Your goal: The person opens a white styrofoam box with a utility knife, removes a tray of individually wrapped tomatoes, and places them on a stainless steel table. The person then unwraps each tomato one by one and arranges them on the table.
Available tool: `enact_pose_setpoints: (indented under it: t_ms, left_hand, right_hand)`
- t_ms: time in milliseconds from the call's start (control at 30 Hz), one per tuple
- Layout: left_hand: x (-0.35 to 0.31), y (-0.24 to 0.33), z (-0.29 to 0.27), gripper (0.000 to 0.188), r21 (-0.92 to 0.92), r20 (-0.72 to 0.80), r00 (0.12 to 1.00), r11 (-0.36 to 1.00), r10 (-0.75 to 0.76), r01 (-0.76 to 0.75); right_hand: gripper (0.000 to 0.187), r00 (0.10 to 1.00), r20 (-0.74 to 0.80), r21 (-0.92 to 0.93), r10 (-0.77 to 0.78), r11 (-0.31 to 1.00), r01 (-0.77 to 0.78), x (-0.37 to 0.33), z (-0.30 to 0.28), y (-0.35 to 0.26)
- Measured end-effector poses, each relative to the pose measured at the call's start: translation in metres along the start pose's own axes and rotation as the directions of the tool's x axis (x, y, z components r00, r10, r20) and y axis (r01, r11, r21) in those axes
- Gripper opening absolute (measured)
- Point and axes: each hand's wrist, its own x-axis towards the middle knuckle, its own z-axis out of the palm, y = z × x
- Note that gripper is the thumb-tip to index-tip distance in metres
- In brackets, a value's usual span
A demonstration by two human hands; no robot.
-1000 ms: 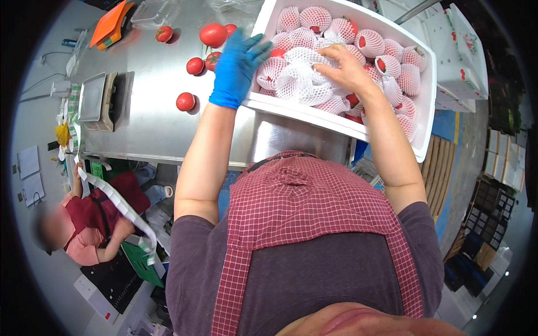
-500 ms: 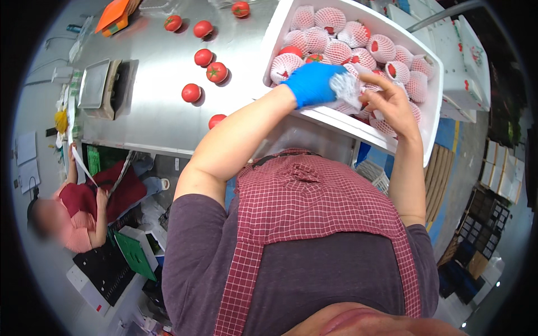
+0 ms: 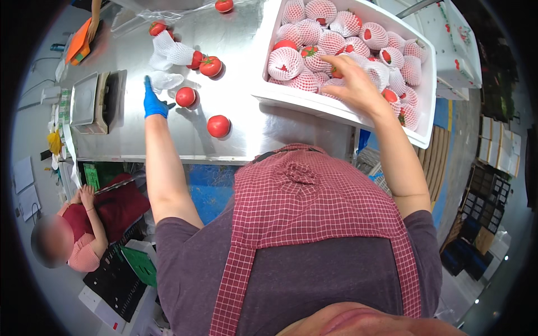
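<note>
My left hand [image 3: 155, 102], in a blue glove, is over the steel table with its fingers apart. Just beyond its fingertips is a crumpled white foam net [image 3: 163, 82], and another foam net [image 3: 171, 51] lies among the loose tomatoes. Closest to the glove is a red tomato [image 3: 185, 97]; a second tomato [image 3: 218, 126] sits nearer the table's edge. My bare right hand [image 3: 356, 84] reaches into the white foam box [image 3: 336, 109], thumb and fingers spread around a bare tomato [image 3: 336, 71]. Net-sleeved tomatoes [image 3: 284, 63] fill the box.
A scale-like metal tray [image 3: 84, 99] stands at the table's left. Beyond it another person's arm [image 3: 94, 21] reaches to an orange container [image 3: 79, 43]. A co-worker [image 3: 92, 229] is at the lower left. More white boxes [image 3: 448, 50] stand at right.
My left hand has left the box and swung left over the table; foam nets now lie among the tomatoes there. My right hand has shifted left over the box. An arm has appeared at upper left.
</note>
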Motion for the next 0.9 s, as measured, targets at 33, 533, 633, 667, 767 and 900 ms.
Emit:
enact_pose_setpoints:
  t_ms: [33,533,633,667,767,900]
  left_hand:
    - [0.005,-0.009,0.004,0.083,0.119,-0.115,0.992,0.992,0.061,-0.047]
    - [-0.184,-0.041,0.177,0.056,-0.015,0.94,-0.182,-0.495,0.29,-0.869]
    - [-0.181,-0.044,0.202,0.049,-0.054,0.997,-0.073,-0.666,0.0,-0.744]
    - [-0.186,-0.043,0.21,0.047,-0.089,0.996,-0.047,-0.714,-0.078,-0.695]
    - [-0.196,-0.035,0.222,0.052,-0.058,0.98,0.067,-0.589,-0.187,-0.806]
    - [-0.198,-0.036,0.211,0.066,0.02,0.991,-0.024,-0.327,0.131,-0.945]
  right_hand:
    - [0.063,0.999,0.019,-0.055,-0.04,0.998,0.041,0.01,0.008,-0.01]
    - [0.063,0.785,-0.593,-0.126,0.178,0.943,-0.309,0.016,-0.02,0.069]
    - [0.071,0.921,-0.355,-0.269,0.162,0.925,-0.267,-0.013,-0.022,0.068]
    - [0.072,0.952,-0.261,-0.269,0.159,0.935,-0.229,-0.02,-0.022,0.07]
    - [0.073,0.969,-0.203,-0.338,0.14,0.919,-0.204,-0.026,-0.022,0.076]
    - [0.045,0.904,-0.364,-0.417,-0.225,0.907,0.058,-0.006,-0.032,0.057]
